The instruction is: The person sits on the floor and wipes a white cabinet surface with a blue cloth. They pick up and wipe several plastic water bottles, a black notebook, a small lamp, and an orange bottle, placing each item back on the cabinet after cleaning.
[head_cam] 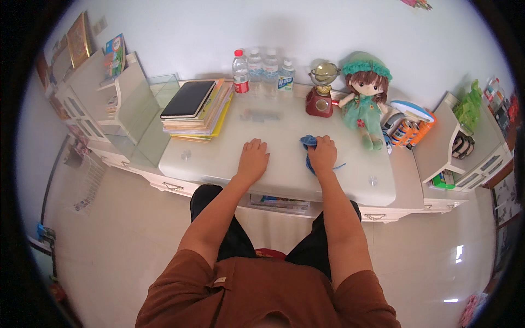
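Observation:
My left hand [253,161] rests palm down on the glass-topped white desk [213,164], its fingers slightly apart and nothing visible in it. To its right, my right hand [323,155] grips a blue cloth [308,141] against the desk. Part of the cloth sticks out past my fingers and a thin blue cord or edge shows on the right of the wrist; the rest is hidden under the hand. Beyond my hands stand a red-capped plastic bottle [240,73], several other bottles, and a red-based globe ornament [320,100].
A stack of books and papers [197,123] with a black notebook [188,98] lies at the left. A doll in a green dress [363,110] sits at the back right, beside orange cans [404,132]. White shelf units [441,151] flank the desk. Papers lie in the compartment [279,202] below.

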Available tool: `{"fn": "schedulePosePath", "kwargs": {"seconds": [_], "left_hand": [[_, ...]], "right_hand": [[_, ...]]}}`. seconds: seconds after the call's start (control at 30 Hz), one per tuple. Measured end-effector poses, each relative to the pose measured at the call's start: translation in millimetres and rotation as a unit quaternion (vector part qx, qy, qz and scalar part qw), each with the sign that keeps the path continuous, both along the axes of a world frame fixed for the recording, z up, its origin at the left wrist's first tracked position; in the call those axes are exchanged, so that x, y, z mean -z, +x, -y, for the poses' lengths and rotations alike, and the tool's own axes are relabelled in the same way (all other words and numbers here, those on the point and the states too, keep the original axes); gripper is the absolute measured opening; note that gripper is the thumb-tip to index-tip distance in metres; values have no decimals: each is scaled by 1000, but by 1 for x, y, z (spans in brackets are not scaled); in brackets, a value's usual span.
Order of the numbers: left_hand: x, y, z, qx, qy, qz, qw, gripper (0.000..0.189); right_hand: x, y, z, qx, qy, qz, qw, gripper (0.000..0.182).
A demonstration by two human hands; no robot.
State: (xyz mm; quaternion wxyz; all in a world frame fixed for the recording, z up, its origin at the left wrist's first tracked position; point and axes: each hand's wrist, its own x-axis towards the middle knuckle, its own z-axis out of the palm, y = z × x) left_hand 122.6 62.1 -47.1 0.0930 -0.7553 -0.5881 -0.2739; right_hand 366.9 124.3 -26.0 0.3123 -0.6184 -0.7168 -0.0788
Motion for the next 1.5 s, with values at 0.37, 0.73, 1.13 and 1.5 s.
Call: {"fn": "schedulePosePath", "kwargs": {"seconds": [0.37,0.73,1.13,1.5], "left_hand": [[-4,-1,19,-2,9,27,1000,33],[-4,10,10,-8,27,-32,999,17],[-29,41,-8,-89,-95,-74,989,27],[-35,119,-10,51,-127,-34,990,41]], "right_hand": [[7,87,54,78,-2,-58,995,30],[1,61,71,41,6,23,999,25],[-1,15,92,-107,-60,-245,962,35],[-8,71,-49,-69,-157,-836,521,23]]}}
